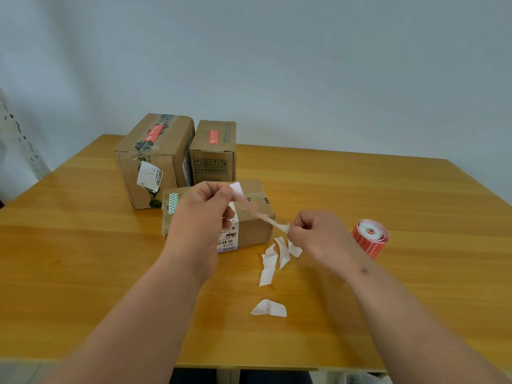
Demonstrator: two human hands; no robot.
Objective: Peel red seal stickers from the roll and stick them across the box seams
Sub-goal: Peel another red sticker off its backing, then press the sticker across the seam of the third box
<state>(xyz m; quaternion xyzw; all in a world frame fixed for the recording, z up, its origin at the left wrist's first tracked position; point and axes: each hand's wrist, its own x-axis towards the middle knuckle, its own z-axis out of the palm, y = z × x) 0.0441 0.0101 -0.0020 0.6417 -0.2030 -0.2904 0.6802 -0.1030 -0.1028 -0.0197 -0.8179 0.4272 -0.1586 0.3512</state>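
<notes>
My left hand (pixel 201 214) and my right hand (pixel 318 234) pinch the two ends of a sticker strip (pixel 256 210), stretched between them above a small cardboard box (pixel 255 220). The strip shows its pale side, and its colour is blurred. The red sticker roll (pixel 370 238) lies on the table to the right of my right hand. Two bigger boxes stand behind: the left box (pixel 155 159) and the right box (pixel 213 153), each with a red seal sticker on top.
White backing paper scraps (pixel 273 261) lie on the wooden table (pixel 388 195) in front of the small box, with one more scrap (pixel 268 308) nearer to me. The table's near edge runs below my forearms. A grey wall stands behind.
</notes>
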